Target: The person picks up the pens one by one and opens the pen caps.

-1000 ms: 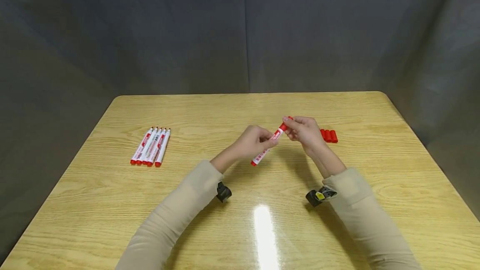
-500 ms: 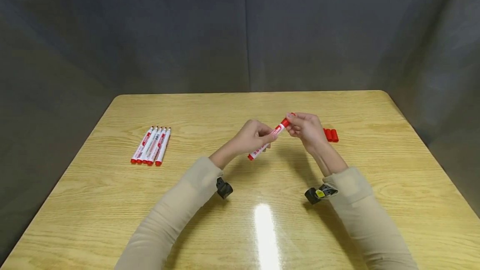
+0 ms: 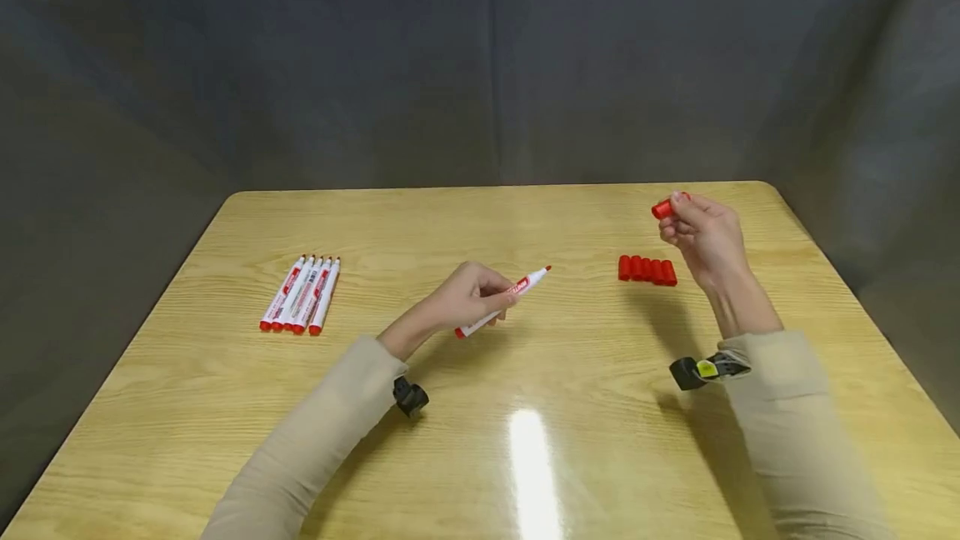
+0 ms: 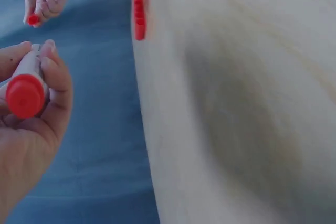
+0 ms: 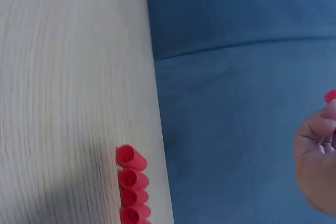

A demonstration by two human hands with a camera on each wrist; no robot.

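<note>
My left hand point(image 3: 472, 298) grips an uncapped white marker point(image 3: 534, 277) by its barrel, its red tip pointing up and right. In the left wrist view the red end point(image 4: 25, 97) of this marker faces the camera. Farther right, my right hand point(image 3: 712, 242) pinches a red cap point(image 3: 663, 209) between thumb and fingers, held above the table. Below and to the left of that hand lies a row of several red caps point(image 3: 647, 270), side by side. The right wrist view shows the hollow ends of these caps point(image 5: 129, 156).
Several uncapped white markers point(image 3: 300, 294) lie side by side on the left of the wooden table point(image 3: 405, 223), red ends toward me. A dark curtain point(image 3: 360, 65) hangs behind the table's far edge.
The cap has come off the marker. My right hand has moved right and up with the cap, while my left hand has shifted slightly left and down with the marker.
</note>
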